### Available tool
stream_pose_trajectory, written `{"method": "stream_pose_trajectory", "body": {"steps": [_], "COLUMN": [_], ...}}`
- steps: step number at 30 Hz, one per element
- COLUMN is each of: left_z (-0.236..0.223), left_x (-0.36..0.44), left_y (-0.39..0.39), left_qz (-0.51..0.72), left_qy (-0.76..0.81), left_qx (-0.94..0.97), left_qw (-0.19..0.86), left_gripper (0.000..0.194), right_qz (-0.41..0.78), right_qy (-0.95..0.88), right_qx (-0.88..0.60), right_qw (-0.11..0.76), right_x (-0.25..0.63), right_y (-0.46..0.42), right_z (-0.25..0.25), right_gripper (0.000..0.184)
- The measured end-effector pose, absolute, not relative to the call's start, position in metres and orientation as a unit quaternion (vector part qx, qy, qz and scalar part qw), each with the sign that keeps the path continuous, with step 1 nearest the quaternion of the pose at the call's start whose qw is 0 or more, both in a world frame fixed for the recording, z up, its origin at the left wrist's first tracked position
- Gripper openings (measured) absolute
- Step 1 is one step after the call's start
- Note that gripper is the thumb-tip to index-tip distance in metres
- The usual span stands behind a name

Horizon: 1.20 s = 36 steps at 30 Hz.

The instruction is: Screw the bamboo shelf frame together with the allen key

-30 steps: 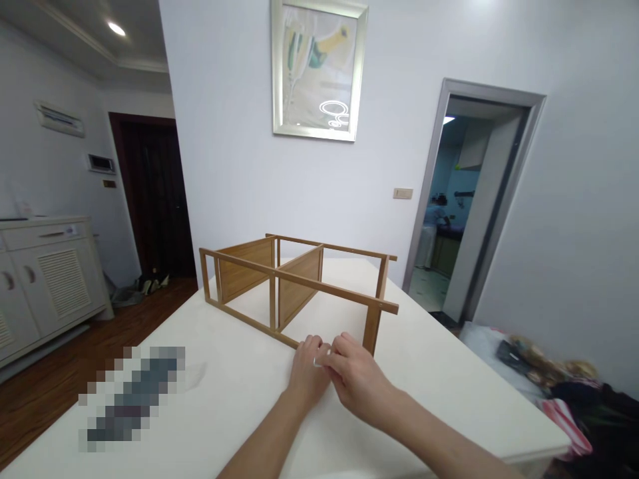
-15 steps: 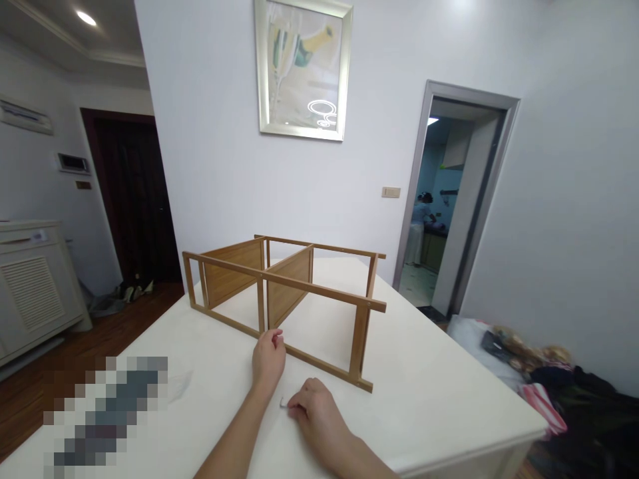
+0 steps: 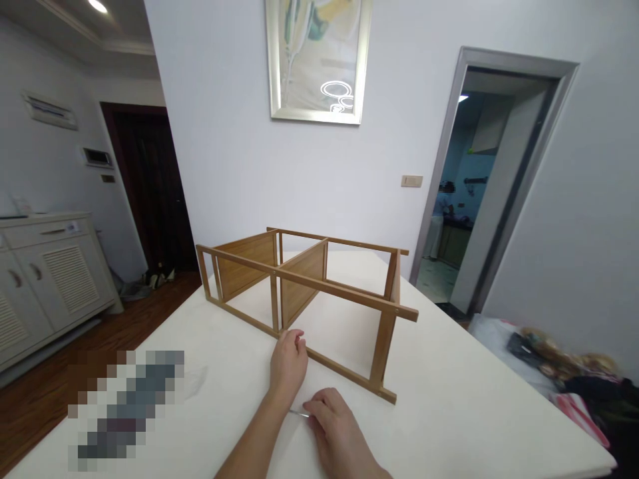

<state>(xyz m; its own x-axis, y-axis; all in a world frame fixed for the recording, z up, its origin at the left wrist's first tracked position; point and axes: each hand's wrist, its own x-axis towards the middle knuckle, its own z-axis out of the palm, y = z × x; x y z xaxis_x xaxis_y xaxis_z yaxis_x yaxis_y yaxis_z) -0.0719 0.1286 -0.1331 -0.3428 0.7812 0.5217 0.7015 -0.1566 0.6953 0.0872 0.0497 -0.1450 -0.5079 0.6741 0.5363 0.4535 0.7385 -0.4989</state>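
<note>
A wooden shelf rack [image 3: 344, 290] lies on its side on the white table [image 3: 449, 399]. My left hand [image 3: 289, 362] is at its near lower rail, by the joint of the middle panel [image 3: 302, 289]. Its fingers are curled closed, and what they pinch there is hidden. Closer to me, low over the tabletop, my right hand [image 3: 337, 426] is closed on a thin metal hex key [image 3: 299, 414]. The key's shaft points left, toward my left wrist, and its far end is out of sight behind that wrist.
A blurred-out dark item [image 3: 132, 406] and a clear plastic bag [image 3: 196, 382] lie on the table's left. Clothes [image 3: 584, 372] are heaped beyond its right edge. A louvred cabinet [image 3: 64, 266] stands left; a doorway [image 3: 449, 199] opens at the back right.
The view has shifted, so the rack appears farther right. The hex key has turned: its bent end showed before, and now a straight shaft shows. My left hand stays at the rail.
</note>
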Motion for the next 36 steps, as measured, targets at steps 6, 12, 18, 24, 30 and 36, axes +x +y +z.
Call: {"method": "stream_pose_trajectory", "body": {"steps": [6,12,18,24,30,36], "left_z": [-0.136,-0.137,-0.144,-0.128,-0.095,-0.078], "left_x": [-0.08,-0.105,-0.119,-0.089,-0.084,-0.113], "left_y": [0.132,0.147,0.159,0.172,0.124,0.031], "left_qz": [0.513,0.535,0.527,0.476,0.377,0.198], "left_qy": [0.662,0.701,0.693,0.625,0.575,0.62], "left_qx": [0.547,0.47,0.469,0.549,0.619,0.689], "left_qw": [0.022,0.042,0.15,0.285,0.379,0.317], "left_gripper": [0.025,0.038,0.043,0.051,0.034,0.032], "right_qz": [-0.066,-0.195,-0.239,-0.2,-0.102,-0.177], "right_qy": [-0.829,-0.835,-0.815,-0.79,-0.766,-0.783], "right_qx": [-0.392,-0.434,-0.481,-0.559,-0.629,-0.585], "right_qw": [0.393,0.276,0.216,0.152,0.087,0.118], "right_x": [0.133,0.173,0.204,0.252,0.293,0.303], "right_y": [0.07,0.086,0.101,0.135,0.181,0.198], "right_z": [-0.155,-0.151,-0.154,-0.129,-0.107,-0.134], "right_gripper": [0.032,0.057,0.06,0.052,0.039,0.039]}}
